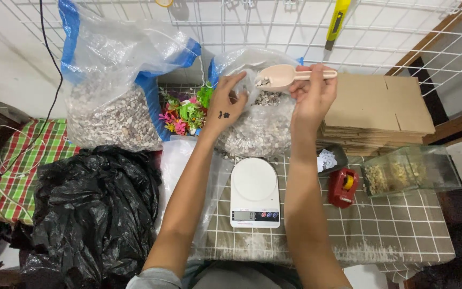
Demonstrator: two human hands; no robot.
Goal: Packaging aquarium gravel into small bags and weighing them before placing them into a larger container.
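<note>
My right hand (312,95) holds the handle of a beige plastic scoop (280,76) with a few small pebbles in its bowl. The scoop hovers over an open clear bag of pale gravel (258,128) at the back of the table. My left hand (225,101) grips the bag's plastic rim beside the scoop's bowl. A white kitchen scale (254,192) with a bare round platform stands on the tiled tablecloth between my forearms, below the bag.
A bigger clear bag of gravel (114,115) stands at back left, colourful plastic plants (184,113) between the bags. A black bin bag (94,206) bulges at left. Flat cardboard (375,109), a red tape dispenser (343,187) and a small glass tank (410,170) sit right. Wire grid behind.
</note>
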